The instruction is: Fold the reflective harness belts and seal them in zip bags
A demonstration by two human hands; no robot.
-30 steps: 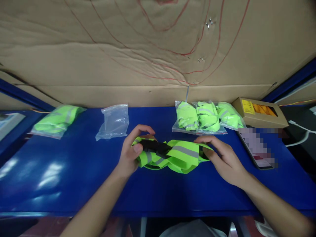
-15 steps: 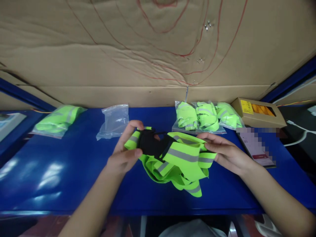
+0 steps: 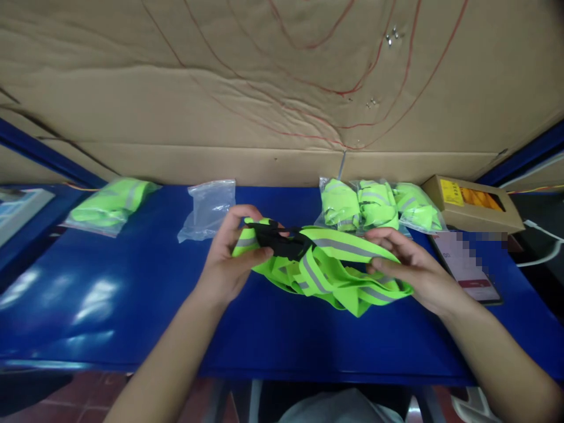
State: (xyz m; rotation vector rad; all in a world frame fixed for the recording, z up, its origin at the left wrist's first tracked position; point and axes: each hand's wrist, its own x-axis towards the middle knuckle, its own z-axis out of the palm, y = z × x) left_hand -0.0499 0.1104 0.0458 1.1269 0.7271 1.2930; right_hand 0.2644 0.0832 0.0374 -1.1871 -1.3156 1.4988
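Between my hands hangs a bundle of lime-green reflective straps (image 3: 348,247) with grey stripes, folded in loops above the blue table. My left hand (image 3: 233,258) is closed on its left end, the thumb pressed against a black plastic buckle (image 3: 282,242). My right hand (image 3: 409,267) pinches the looped straps at the right end between thumb and fingers. Behind my left hand lies a clear plastic bag (image 3: 209,208), flat, with no straps visible in it.
Bagged green straps (image 3: 339,205) lie in a row at the back right, and another bagged bundle (image 3: 112,202) at the back left. A cardboard box (image 3: 478,205) with a yellow label and a phone (image 3: 467,267) are at right. Cardboard (image 3: 198,111) walls the back of the blue table (image 3: 145,311).
My hands have raised the strap bundle slightly and drawn it out longer to the right. The buckle has tilted, and the hanging loops sit higher. The camera view has shifted slightly.
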